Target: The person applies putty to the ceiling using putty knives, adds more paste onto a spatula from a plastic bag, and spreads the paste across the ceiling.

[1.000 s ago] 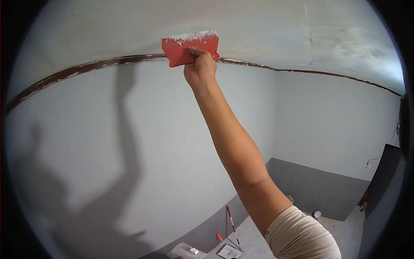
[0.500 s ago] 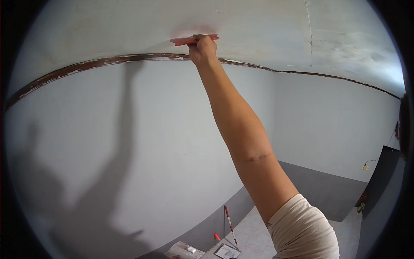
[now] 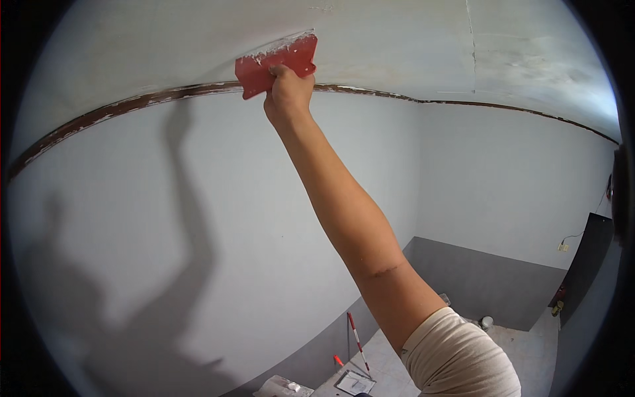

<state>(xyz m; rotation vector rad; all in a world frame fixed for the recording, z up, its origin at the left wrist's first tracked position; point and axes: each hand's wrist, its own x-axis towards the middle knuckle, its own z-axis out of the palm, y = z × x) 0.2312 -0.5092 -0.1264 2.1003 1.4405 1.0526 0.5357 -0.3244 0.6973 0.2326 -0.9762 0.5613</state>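
Observation:
My right hand [image 3: 289, 92] is raised high on an outstretched arm, closed around a red putty spreader [image 3: 281, 65] with its thumb against the blade. White paste smears the spreader's upper edge. That edge is at the pale ceiling [image 3: 198, 40]; whether it presses on the surface I cannot tell. Below the spreader, behind my hand, runs a dark brown strip [image 3: 142, 99] with flaking white bits, along the join of ceiling and wall. My left hand is out of the picture.
The light grey wall [image 3: 297, 231] carries my shadow. A red-and-white pole [image 3: 358, 339] leans near the floor, by a clipboard-like thing [image 3: 355, 382], an orange-handled tool [image 3: 338, 360] and a whitish sheet [image 3: 284, 386]. A dark panel [image 3: 585, 271] stands at the right.
My right hand has moved slightly left and down in the picture. The spreader has tilted, so its broad red face and paste-covered edge now show.

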